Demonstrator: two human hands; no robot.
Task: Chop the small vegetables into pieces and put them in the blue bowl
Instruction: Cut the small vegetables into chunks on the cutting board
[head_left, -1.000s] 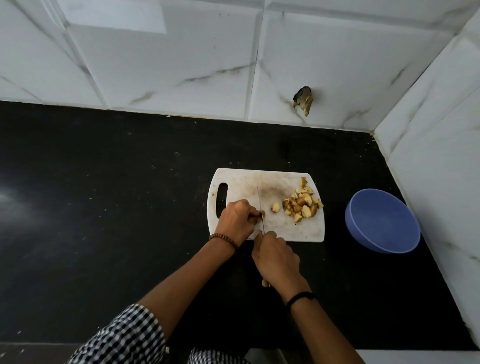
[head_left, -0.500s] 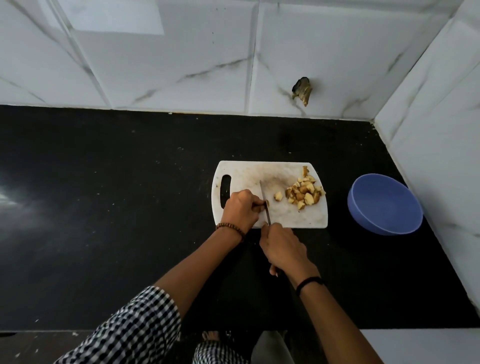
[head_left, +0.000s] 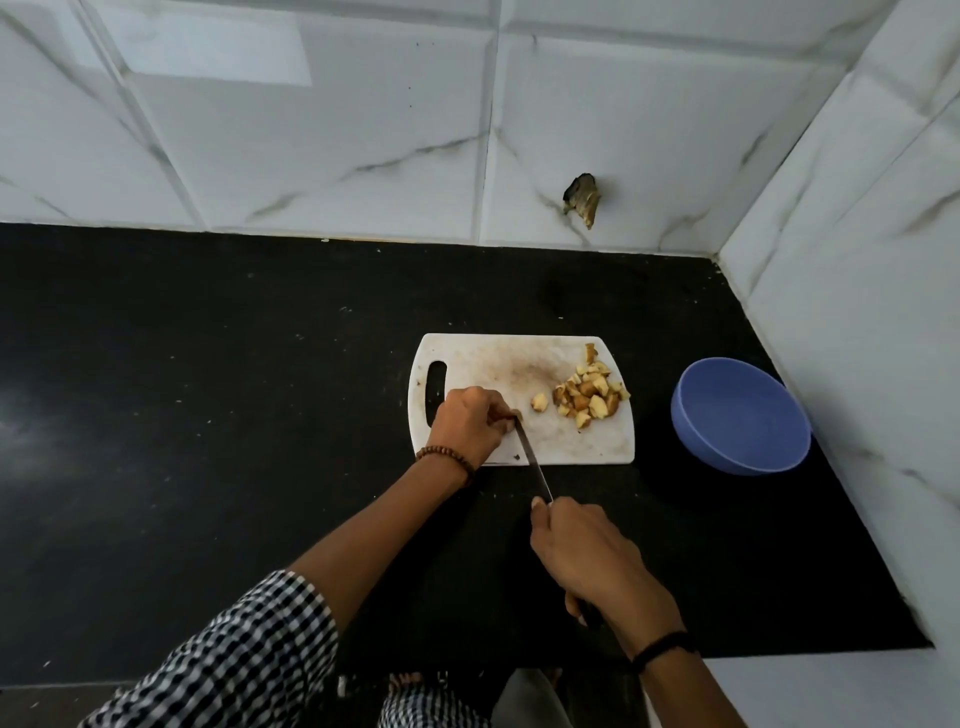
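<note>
A white cutting board (head_left: 488, 358) lies on the black counter. A heap of chopped yellow-brown vegetable pieces (head_left: 589, 395) sits at its right end, with one loose piece (head_left: 539, 402) to the left of it. My left hand (head_left: 470, 426) rests on the board's near left part and pinches a small vegetable bit that is mostly hidden under my fingers. My right hand (head_left: 587, 551) grips the knife (head_left: 532, 460) handle, off the board toward me. The blade tip lies at my left fingertips. The blue bowl (head_left: 740, 415) stands empty to the right of the board.
The black counter (head_left: 208, 389) stretches wide to the left. White marble-tiled walls close the back and the right side, close behind the bowl. A broken dark hole (head_left: 582, 200) shows in the back wall. The counter's front edge runs below my arms.
My right hand has drawn back toward me, off the board, pulling the knife so only its tip stays at my left fingers. My left hand holds its place.
</note>
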